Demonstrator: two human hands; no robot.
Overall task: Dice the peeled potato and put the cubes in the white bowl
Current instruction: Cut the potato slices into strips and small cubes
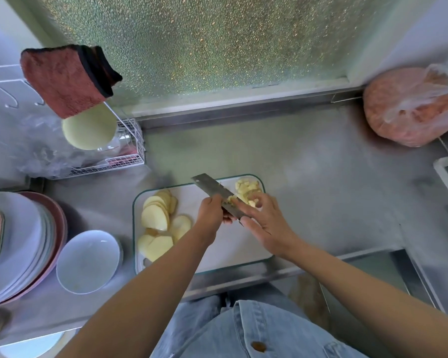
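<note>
The dicing is partway through, by the look of it. A small heap of pale yellow potato cubes (246, 188) lies at the far right corner of the white plastic cutting board with a green rim (228, 244), while the round pale yellow potato slices (155, 218) on the board's left side are not yet cut down. The shallow white ceramic bowl (88, 262) stands on the steel counter (308, 177) just left of the board, and no cubes show inside it, so all the transfer is left to do, along with most of the cutting.

The left hand (212, 210) is wrapped tight round the handle of the flat rectangular steel cleaver (211, 188), whose blade points away and to the left above the board. The right hand (265, 219) sits at the blade's flat with fingers bent over a few potato bits clinging there; I cannot tell whether it pinches them or only brushes them off.

Counted: one cleaver, one board, one white bowl, one heap of cubes too small and jumbled to number. The slices come to roughly eight, in two overlapping groups and one lying apart, though the overlap hides the exact count. A tall stack of white and pink plates (18, 241) stands at the left edge
</note>
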